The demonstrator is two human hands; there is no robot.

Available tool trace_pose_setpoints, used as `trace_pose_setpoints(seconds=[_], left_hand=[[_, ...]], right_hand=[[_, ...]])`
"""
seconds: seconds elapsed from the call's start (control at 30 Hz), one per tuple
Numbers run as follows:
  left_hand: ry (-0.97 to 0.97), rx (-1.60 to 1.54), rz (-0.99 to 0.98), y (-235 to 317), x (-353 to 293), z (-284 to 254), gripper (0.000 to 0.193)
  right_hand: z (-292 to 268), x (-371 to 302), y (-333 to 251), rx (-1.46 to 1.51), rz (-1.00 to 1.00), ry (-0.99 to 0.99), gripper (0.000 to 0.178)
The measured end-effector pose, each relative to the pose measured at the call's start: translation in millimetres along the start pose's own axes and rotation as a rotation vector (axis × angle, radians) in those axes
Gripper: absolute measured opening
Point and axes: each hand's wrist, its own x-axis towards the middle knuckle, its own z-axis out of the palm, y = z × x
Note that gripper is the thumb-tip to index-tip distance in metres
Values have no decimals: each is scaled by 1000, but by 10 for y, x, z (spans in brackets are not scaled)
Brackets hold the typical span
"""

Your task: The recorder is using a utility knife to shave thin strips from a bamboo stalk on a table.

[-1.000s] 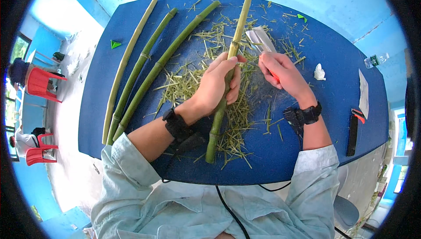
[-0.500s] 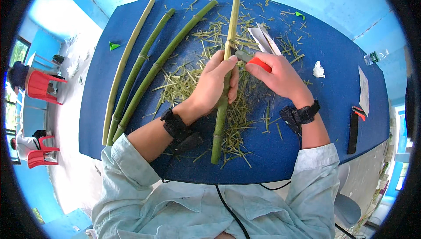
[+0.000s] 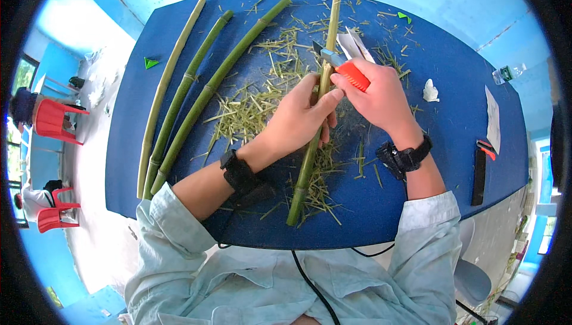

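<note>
My left hand is closed around the middle of a bamboo stalk, whose far part is peeled pale and whose near part is still green. The stalk slants away from me, its near end over the table's front. In my right hand is a utility knife with a red handle. Its blade lies across the peeled part, just beyond my left fingers. Beneath and around the stalk spread many thin bamboo shavings. My left thumb lies along the stalk close to the knife.
Three more stalks lie at left: a pale peeled one and two green ones. The blue table also carries a crumpled tissue, white paper, a black bar and another red cutter. Red chairs stand beyond.
The stalk's far end has swung right. Both hands shifted slightly right with it, and the knife has turned so its blade now shows across the stalk, farther away from me.
</note>
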Motion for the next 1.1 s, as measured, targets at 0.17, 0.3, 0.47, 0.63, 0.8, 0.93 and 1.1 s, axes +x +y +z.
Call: trace_pose_setpoints(seconds=[0.17,0.3,0.47,0.63,0.8,0.93,1.1], left_hand=[[71,270,38,-46,-13,62,32],[105,386,130,-107,-4,60,30],[90,508,112,-138,10,57,29],[89,425,166,-167,15,51,37],[31,340,168,-172,19,20,35],[3,298,134,-83,-21,21,33],[-76,208,94,-59,-16,-43,32]], right_hand=[[38,-12,15,-70,0,18,26],[61,-13,-11,-116,73,7,26],[70,-19,-37,-108,188,-16,30],[92,-21,9,-63,174,27,33],[75,-12,49,45,213,14,31],[48,-13,32,143,263,-13,29],[46,-13,138,409,379,-105,27]])
